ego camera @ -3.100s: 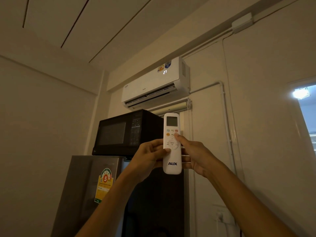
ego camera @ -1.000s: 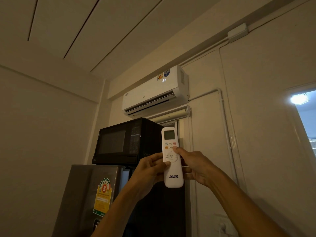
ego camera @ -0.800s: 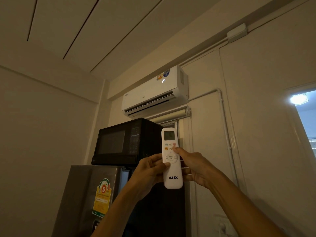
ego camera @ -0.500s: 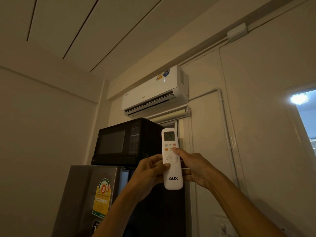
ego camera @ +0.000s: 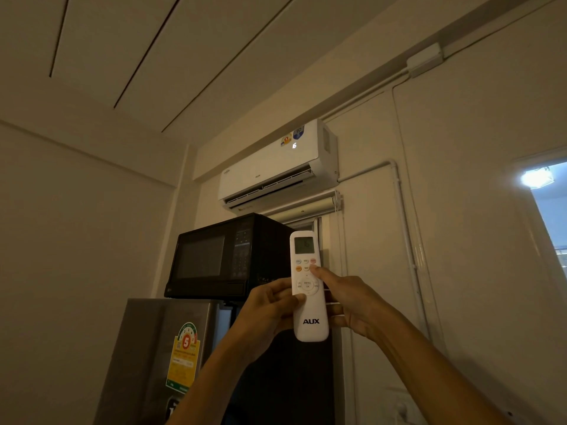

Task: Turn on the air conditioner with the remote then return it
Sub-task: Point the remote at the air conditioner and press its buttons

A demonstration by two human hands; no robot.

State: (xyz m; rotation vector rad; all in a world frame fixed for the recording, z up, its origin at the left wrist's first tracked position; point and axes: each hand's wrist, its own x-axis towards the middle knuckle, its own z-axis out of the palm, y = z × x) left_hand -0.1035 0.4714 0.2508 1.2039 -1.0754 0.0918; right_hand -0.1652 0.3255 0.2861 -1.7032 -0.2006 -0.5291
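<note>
A white AUX remote (ego camera: 310, 323) is held upright in front of me, pointing up at the white wall-mounted air conditioner (ego camera: 270, 167). My left hand (ego camera: 270, 308) grips its left side with the thumb on the face. My right hand (ego camera: 349, 302) holds the right side, its thumb pressed on a button just below the small screen. The air conditioner's louvre is open and a lit digit glows on its front panel.
A black microwave (ego camera: 227, 256) sits on a silver fridge (ego camera: 159, 348) just left of the remote. A rolled blind (ego camera: 306, 210) hangs under the air conditioner. White pipes (ego camera: 405, 240) run down the wall. A bright window (ego camera: 549, 204) is at the right.
The lit number on the air conditioner's panel changed from two digits to a single glowing digit. Hands and remote have barely moved over the last second.
</note>
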